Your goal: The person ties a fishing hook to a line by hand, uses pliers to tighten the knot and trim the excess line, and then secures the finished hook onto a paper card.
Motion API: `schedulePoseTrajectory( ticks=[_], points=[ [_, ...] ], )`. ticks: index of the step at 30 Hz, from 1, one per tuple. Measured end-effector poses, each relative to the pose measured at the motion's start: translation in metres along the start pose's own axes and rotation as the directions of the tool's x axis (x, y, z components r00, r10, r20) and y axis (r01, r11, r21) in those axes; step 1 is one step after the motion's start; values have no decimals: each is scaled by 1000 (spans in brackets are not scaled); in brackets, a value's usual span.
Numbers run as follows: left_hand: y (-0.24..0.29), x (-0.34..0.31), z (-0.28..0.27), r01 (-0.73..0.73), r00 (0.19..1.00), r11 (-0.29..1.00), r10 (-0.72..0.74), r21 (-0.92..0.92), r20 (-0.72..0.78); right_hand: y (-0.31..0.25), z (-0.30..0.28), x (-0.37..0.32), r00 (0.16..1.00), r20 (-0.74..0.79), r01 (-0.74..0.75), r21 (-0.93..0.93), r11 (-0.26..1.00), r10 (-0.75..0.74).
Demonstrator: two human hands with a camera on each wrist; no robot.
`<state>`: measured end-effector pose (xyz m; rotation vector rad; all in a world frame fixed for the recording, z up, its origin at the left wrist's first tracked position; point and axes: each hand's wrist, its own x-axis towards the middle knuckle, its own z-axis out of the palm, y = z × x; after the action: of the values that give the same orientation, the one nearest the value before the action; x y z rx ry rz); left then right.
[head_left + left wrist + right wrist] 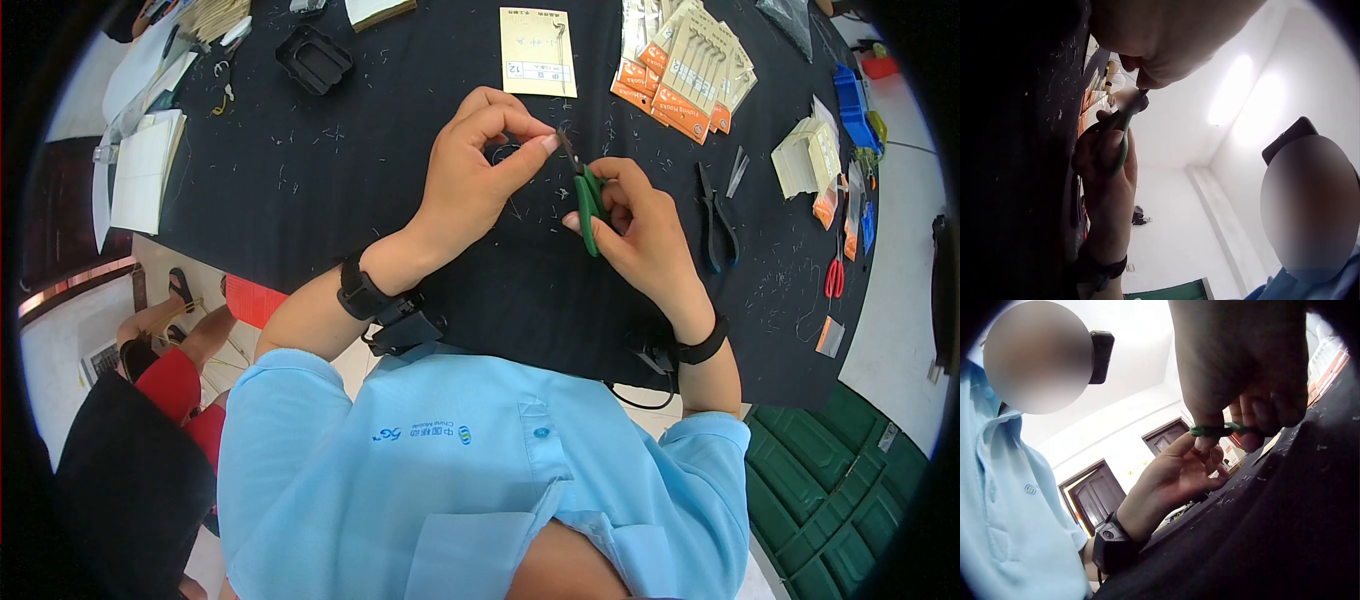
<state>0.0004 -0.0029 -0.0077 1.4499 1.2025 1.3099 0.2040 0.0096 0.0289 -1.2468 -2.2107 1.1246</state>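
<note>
My right hand (648, 235) holds green-handled scissors (586, 228), its thumb and fingers in the handle loops. Their short dark blades point toward the fingertips of my left hand (468, 165). There the left thumb and index finger pinch a thin fishing line, very fine and mostly hidden by the fingers; a faint loop of it hangs beneath the hand. Both hands are raised over the black cloth, close together. Just beyond them lies a cream card (537, 60) with a hook on it. The right wrist view shows the green handle (1210, 430) between the right fingers.
Orange-and-cream hook packets (690, 75) overlap at the back right. Dark pliers (712, 220) lie right of my right hand, with red scissors (835, 275) farther right. A black plastic tray (313, 60) sits back left. Line snippets litter the cloth. Another person's legs (200, 345) show at left.
</note>
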Motion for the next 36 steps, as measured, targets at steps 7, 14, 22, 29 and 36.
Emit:
schedulePoseTrajectory(
  ticks=[7,14,22,29,36],
  points=[
    [-1,0,1,-65,998,996,66,55,-17,-2,-2,0,999,22,-28,6,1000,28],
    [9,0,1,-177,976,961,199,214,-84,-2,-1,0,1000,0,-1,-36,999,1],
    [9,0,1,-200,971,953,224,229,-87,-1,0,-1,1000,8,-12,-14,1000,12],
    [2,1,-1,-130,989,982,138,136,-47,-1,0,-1,1000,14,-17,-5,1000,17],
    [-2,0,-1,-48,999,998,48,29,-22,0,2,-1,998,35,-47,45,998,45]
  ],
)
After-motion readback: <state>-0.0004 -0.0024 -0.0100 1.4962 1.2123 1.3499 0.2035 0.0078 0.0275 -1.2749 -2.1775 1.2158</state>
